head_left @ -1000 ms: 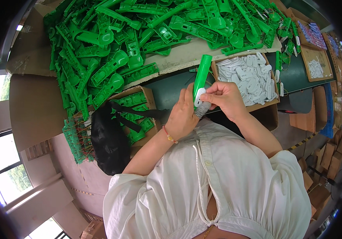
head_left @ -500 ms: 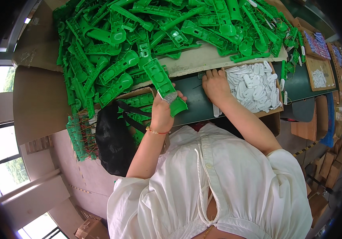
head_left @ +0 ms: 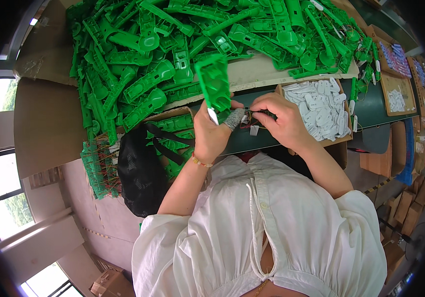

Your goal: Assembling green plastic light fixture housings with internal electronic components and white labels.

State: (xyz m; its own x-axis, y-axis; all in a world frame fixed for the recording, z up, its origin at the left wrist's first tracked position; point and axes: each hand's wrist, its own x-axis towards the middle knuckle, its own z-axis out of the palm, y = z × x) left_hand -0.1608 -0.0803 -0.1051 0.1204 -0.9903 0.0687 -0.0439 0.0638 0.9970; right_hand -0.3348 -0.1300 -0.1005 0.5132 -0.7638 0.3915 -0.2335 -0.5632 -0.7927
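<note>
Left of centre, the left hand curls partly closed around the green housing, which wants steady support. Just to its right, the right hand, nearly closed, pinches thin wires; a light hold, without tugging, suits them.

head-worn fisheye, looking down, close above hands
</note>
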